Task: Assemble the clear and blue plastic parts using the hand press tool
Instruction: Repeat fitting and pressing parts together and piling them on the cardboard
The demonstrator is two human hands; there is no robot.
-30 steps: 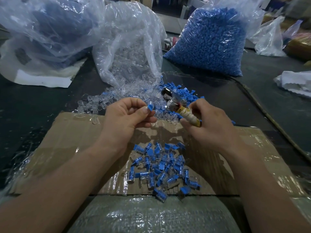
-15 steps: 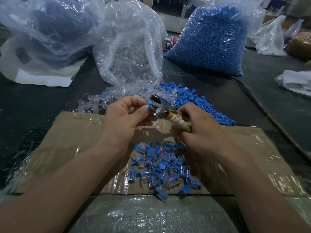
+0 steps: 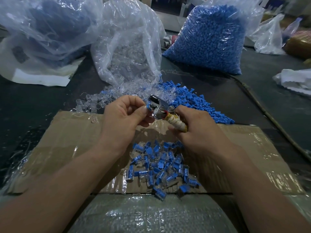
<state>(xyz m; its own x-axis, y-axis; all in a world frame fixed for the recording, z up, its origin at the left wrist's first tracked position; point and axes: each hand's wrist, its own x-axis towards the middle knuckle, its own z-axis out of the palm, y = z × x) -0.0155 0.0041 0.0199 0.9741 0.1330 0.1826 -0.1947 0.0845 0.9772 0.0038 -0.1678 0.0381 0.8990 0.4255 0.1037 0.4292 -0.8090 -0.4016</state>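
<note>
head view: a second ago your right hand (image 3: 198, 132) held the hand press tool (image 3: 159, 110) apart, to the right of your left hand (image 3: 124, 118). now its chrome head is up against the blue part (image 3: 148, 106) pinched between your left thumb and forefinger. that likely means this piece is going in for the squeeze; whether a clear part sits with it, i cannot tell. your right hand wraps the tool's cord-bound handle. finished pieces (image 3: 161, 167) lie piled on the cardboard (image 3: 67, 140) near you. loose clear parts (image 3: 101, 101) and loose blue parts (image 3: 193, 101) spill on the desk (image 3: 33, 106) beyond. no brand, label or writing is readable.
</note>
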